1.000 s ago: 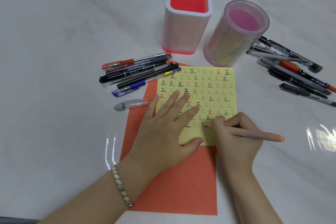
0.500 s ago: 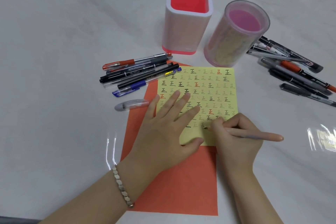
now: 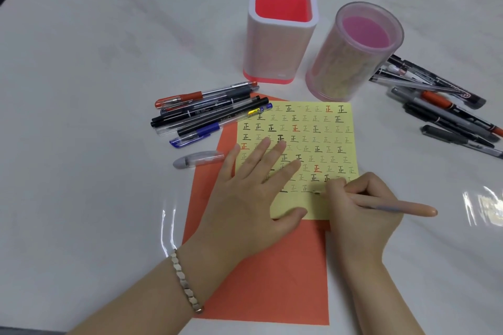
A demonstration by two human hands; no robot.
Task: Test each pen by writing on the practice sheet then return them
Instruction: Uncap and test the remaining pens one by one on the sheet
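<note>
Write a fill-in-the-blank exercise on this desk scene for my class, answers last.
The right hand grips a pen and writes on a sheet coloured ____.
The left hand lies flat on the sheet, with a ____ at its wrist.
The square holder and round holder each contain ____ pens.
The loose cap lies to the ____ of the left hand.
Answers: yellow; bracelet; no; left.

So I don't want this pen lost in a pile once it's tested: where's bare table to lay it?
Bare table lies left of the orange sheet below the loose cap, and right of the right hand below the right pen pile. Crowded: around the square holder, round holder, practice sheet and left pen pile.
</note>
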